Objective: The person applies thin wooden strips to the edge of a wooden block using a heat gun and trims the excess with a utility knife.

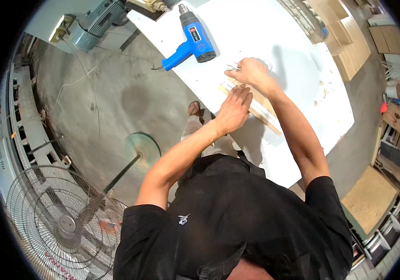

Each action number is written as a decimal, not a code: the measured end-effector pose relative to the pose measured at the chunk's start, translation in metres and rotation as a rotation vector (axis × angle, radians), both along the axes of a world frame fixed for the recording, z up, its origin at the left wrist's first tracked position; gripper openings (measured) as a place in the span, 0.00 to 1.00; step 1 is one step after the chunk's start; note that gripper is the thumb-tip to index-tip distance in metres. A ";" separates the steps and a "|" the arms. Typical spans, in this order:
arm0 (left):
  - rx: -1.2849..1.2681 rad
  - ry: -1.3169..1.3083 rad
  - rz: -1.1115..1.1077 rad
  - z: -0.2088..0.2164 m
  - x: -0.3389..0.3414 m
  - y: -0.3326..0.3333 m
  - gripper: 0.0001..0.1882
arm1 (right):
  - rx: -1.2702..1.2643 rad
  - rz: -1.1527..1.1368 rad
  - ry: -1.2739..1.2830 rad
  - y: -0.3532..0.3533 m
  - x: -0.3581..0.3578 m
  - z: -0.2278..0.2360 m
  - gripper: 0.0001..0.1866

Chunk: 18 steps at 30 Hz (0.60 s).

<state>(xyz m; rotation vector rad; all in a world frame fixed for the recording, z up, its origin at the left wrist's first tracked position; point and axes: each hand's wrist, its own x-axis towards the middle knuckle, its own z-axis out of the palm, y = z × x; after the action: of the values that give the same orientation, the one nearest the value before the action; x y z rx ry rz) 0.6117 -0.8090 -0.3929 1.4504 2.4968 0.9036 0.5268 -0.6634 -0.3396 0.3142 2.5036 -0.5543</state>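
Note wooden strip on white table, beneath left hand, laid palm-down with fingers close together; near strip's far end, note right hand, curled, impossible to tell whether pinching anything.

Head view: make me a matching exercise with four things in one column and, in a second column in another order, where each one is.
Things:
1. Heat gun
2. Fan
3. Motor
4. Wood strip

Places:
a. Lower left of the view
b. At the fingers of the left hand
c. Lying on the white table
d. Upper left of the view

Right pairs: 1-c, 2-a, 3-d, 4-b
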 end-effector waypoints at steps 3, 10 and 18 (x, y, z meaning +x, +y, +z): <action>0.012 -0.226 0.403 0.003 0.005 -0.015 0.35 | 0.076 -0.059 0.041 -0.005 0.001 -0.019 0.26; 0.118 0.095 -0.094 -0.026 -0.001 0.016 0.29 | -0.040 -0.118 -0.006 0.009 -0.001 -0.036 0.22; -0.175 0.176 -0.151 -0.037 0.011 0.027 0.39 | -0.353 -0.356 0.055 0.067 0.059 -0.024 0.20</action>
<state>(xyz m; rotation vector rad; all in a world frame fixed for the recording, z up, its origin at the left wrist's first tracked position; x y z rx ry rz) 0.6229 -0.7817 -0.4299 1.6955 2.4690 0.5392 0.5855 -0.5965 -0.3633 0.6169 2.3525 -1.1420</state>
